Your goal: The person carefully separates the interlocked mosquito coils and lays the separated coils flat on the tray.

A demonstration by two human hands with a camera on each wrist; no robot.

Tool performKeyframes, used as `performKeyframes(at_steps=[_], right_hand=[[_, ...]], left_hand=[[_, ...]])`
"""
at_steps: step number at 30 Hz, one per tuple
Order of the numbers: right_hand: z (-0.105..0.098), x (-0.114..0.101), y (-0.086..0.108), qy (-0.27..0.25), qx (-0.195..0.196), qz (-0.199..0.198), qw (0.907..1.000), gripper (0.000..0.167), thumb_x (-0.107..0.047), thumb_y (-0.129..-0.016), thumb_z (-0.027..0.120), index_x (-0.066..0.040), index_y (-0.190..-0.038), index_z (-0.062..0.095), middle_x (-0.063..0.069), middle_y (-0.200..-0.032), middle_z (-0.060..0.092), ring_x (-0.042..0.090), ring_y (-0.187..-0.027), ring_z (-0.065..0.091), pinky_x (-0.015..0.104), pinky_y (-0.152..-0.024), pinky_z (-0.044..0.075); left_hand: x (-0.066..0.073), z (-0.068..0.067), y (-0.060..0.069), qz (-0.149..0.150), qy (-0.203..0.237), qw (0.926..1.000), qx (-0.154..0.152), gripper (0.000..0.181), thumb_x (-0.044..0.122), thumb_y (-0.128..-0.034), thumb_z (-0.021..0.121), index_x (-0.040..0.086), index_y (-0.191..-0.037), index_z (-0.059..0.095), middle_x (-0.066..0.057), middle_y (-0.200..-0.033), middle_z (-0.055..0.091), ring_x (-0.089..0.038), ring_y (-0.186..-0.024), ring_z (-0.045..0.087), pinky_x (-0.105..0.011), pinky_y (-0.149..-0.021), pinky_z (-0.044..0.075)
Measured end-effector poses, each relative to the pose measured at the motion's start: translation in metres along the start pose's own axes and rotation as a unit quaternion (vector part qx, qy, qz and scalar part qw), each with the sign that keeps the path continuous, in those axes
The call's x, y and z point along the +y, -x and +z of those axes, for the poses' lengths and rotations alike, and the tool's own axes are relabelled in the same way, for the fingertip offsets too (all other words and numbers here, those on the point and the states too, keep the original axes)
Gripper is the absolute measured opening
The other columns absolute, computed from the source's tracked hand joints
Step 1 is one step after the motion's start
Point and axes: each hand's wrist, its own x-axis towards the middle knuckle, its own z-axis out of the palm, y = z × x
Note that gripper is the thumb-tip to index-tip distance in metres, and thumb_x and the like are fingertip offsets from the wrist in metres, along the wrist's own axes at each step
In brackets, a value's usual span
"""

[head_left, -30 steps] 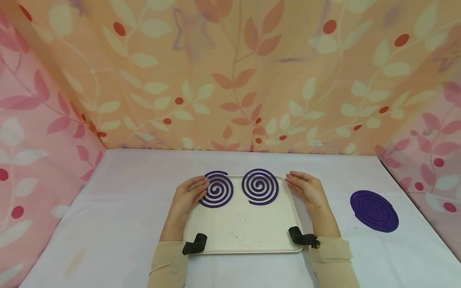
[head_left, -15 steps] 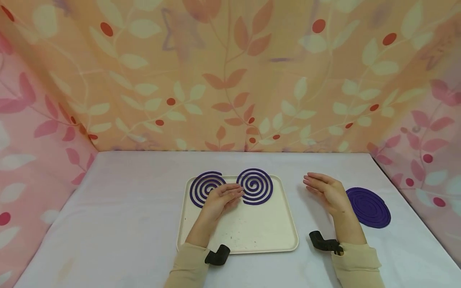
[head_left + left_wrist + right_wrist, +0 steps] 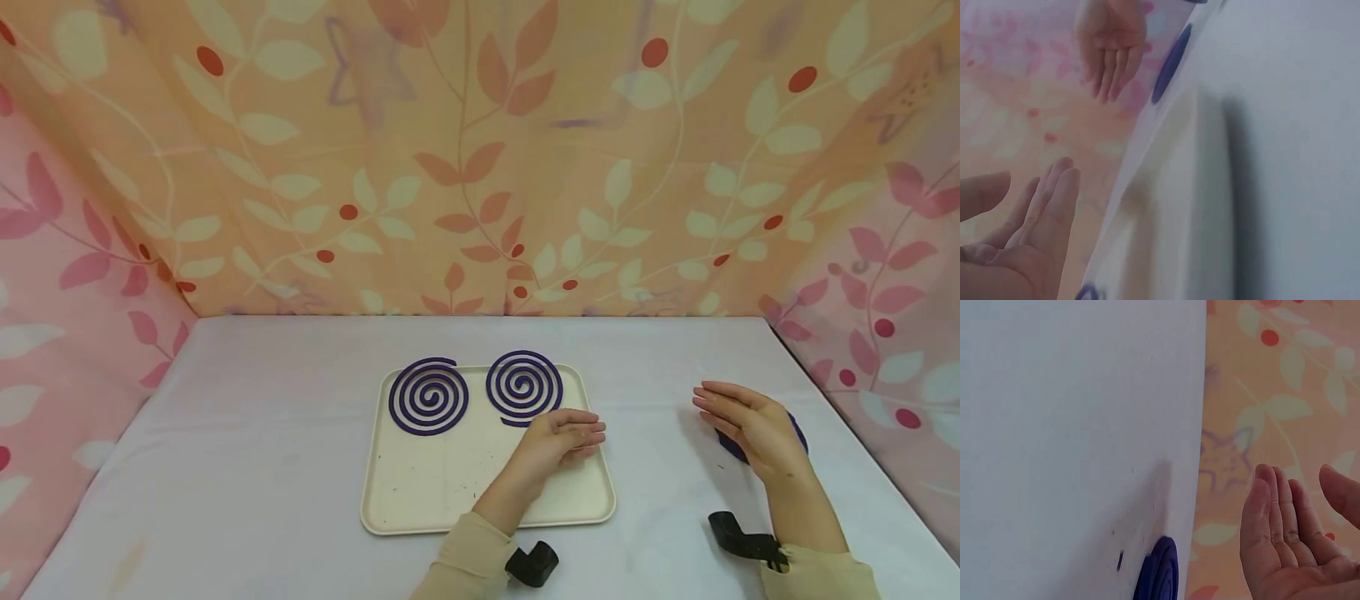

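Note:
My left hand (image 3: pixel 555 446) hovers over the right part of a cream tray (image 3: pixel 420 504), its fingers fairly straight and nothing in them. On the tray's far side lie two purple mosquito coils, a left coil (image 3: pixel 430 397) and a right coil (image 3: pixel 522 384), both reaching past the rim. My right hand (image 3: pixel 761 433) is above a tightly wound purple mosquito coil (image 3: pixel 732 447) on the table and hides most of it. In the right wrist view that wound coil (image 3: pixel 1167 569) is below and apart from the fingers, which are extended with the thumb spread.
A white cloth covers the table (image 3: pixel 262 467). Floral curtains (image 3: pixel 480 167) stand at the back and both sides. Small dark crumbs are scattered on the tray. A black wrist mount (image 3: pixel 532 564) sits on the left cuff, another mount (image 3: pixel 742 540) on the right.
Both hands have moved right: the left from the tray's left edge across to its right part, the right from beside the tray to above the wound coil. The coils stay in place.

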Motion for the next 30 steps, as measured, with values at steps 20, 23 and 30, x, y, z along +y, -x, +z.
performKeyframes(at_steps=[20, 23, 30], right_hand=[[-0.082, -0.014, 0.038, -0.059, -0.026, -0.033, 0.9974, 0.041, 0.012, -0.097, 0.033, -0.004, -0.108, 0.069, 0.009, -0.102, 0.069, 0.016, -0.096, 0.066, 0.025, -0.081, 0.054], [-0.092, -0.013, 0.041, -0.071, -0.017, -0.025, 0.997, 0.043, 0.012, -0.097, 0.031, -0.004, -0.106, 0.07, 0.01, -0.101, 0.069, 0.017, -0.095, 0.067, 0.026, -0.08, 0.054], [-0.11, -0.009, 0.048, -0.069, 0.026, -0.018, 0.9971, 0.039, 0.011, -0.096, 0.036, -0.004, -0.102, 0.072, 0.008, -0.099, 0.07, 0.019, -0.091, 0.068, 0.027, -0.076, 0.056]], left_hand=[[-0.045, 0.103, -0.052, -0.082, 0.004, 0.9963, 0.027, 0.021, -0.007, -0.0883, 0.055, -0.009, -0.107, 0.063, -0.013, -0.099, 0.069, -0.024, -0.095, 0.066, -0.036, -0.082, 0.055], [-0.049, 0.112, -0.063, -0.09, 0.004, 0.9955, 0.029, 0.022, -0.008, -0.0873, 0.054, -0.01, -0.107, 0.063, -0.014, -0.1, 0.069, -0.024, -0.095, 0.066, -0.036, -0.083, 0.054], [-0.06, 0.122, -0.082, -0.094, 0.043, 0.9937, 0.043, 0.029, -0.015, -0.0851, 0.051, -0.013, -0.113, 0.059, -0.02, -0.109, 0.065, -0.03, -0.104, 0.062, -0.039, -0.089, 0.051]])
